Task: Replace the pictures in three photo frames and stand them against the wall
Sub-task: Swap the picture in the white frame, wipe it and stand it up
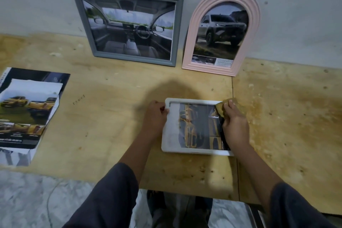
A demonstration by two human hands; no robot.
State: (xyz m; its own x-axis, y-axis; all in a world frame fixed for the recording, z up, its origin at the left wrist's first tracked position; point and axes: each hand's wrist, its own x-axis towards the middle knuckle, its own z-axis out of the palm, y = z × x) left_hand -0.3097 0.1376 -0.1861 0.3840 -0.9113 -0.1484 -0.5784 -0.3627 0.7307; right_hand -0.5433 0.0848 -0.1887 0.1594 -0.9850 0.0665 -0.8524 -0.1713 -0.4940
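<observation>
A white photo frame [171, 131] lies flat on the plywood table with a yellow-car picture [196, 127] showing in it. My left hand [155, 116] grips the frame's left edge. My right hand [234, 124] rests on the frame's right side and pinches a brown backing board [230, 104] at the top right corner. A grey frame [88, 29] with a car-interior picture leans against the wall. Beside it on the right leans a pink arched frame [190, 46] holding a picture of an SUV.
A stack of car brochure pages [29, 114] lies at the table's left. The plywood table [286, 116] ends near me, with the floor and my feet [157, 201] below its front edge. The grey wall [296, 15] rises behind the table.
</observation>
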